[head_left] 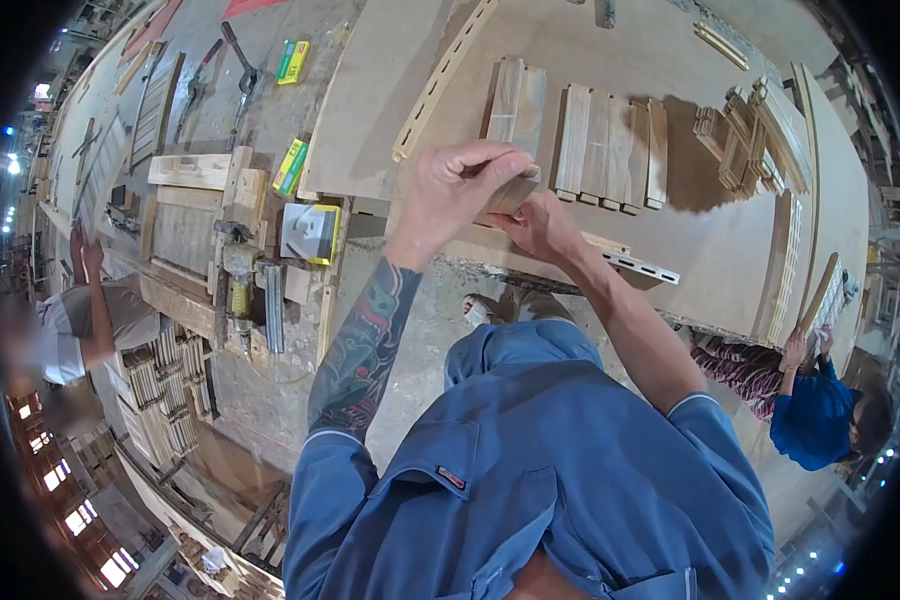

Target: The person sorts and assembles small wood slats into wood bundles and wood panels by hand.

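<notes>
My left hand (460, 190) is closed in a pinch over the near end of a short wooden board (512, 196). Something small and yellowish shows at its fingertips, too small to name. Lower and to the right, my right hand (544, 228) grips the same board, its fingers wrapped on the near edge. Just beyond my hands lies a pair of wooden boards (517, 98), side by side on the table. To their right, several similar boards (610, 148) with notched ends lie in a row.
A slotted strip (445, 80) and another slotted rail (638, 265) lie on the worktable (705, 255). Stacked slatted wood pieces (745, 140) are at right. Leftward are a yellow-green box (292, 62), pliers-like tool (242, 75) and clamp bench. Co-workers (820, 415) work at both sides.
</notes>
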{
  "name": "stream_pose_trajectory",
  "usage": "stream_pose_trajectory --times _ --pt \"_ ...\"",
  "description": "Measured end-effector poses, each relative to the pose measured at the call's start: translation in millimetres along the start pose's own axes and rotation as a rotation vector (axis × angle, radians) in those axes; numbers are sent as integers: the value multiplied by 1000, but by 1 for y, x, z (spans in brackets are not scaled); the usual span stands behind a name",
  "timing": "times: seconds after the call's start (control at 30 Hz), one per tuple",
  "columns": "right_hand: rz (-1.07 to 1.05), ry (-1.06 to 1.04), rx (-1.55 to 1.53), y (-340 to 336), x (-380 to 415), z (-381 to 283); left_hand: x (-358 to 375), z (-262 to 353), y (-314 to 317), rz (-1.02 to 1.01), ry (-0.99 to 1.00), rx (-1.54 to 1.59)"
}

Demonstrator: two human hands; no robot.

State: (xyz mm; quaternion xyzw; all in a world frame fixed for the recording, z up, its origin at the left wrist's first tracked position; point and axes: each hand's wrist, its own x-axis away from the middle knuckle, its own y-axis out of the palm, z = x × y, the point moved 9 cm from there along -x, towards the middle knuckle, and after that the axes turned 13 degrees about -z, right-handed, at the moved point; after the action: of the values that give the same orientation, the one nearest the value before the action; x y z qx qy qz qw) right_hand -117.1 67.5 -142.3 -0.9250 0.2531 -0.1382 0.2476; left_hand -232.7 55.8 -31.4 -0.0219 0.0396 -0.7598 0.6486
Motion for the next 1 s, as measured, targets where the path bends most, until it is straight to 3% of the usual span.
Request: stream_pose_trajectory --times 0.13,0.27,0.37,0.47,0.53,0.57,0.6,0.7,0.73,0.8,0.83,0.9,1.0 --pt "138 -160 104 -2 7 -16 20 0 3 25 25 115" --pt "15 -25 177 2 9 -22 38 -24 10 40 45 260" --pt "57 -4 196 10 12 -6 41 -12 8 44 28 -13" --pt "96 -61 163 3 14 6 51 -17 12 86 91 232" --pt "-7 -228 210 -2 16 12 53 -7 8 58 36 153" --pt "-48 60 1 -20 1 31 53 12 -2 160 102 -3" --pt "79 205 55 -37 -12 58 54 32 -9 256 164 -158" --pt "459 722 257 -41 -42 117 40 77 -14 339 244 -142" --pt "468 724 254 -26 -54 119 30 86 -11 331 248 -145" --pt "733 763 432 -19 -52 112 7 102 13 204 317 -164" --pt "736 767 430 -19 -50 122 0 102 23 198 317 -163" --pt "476 703 79 -15 -61 169 -17 75 45 80 87 70" --pt "85 571 -423 -5 -61 195 -24 54 48 59 25 36"
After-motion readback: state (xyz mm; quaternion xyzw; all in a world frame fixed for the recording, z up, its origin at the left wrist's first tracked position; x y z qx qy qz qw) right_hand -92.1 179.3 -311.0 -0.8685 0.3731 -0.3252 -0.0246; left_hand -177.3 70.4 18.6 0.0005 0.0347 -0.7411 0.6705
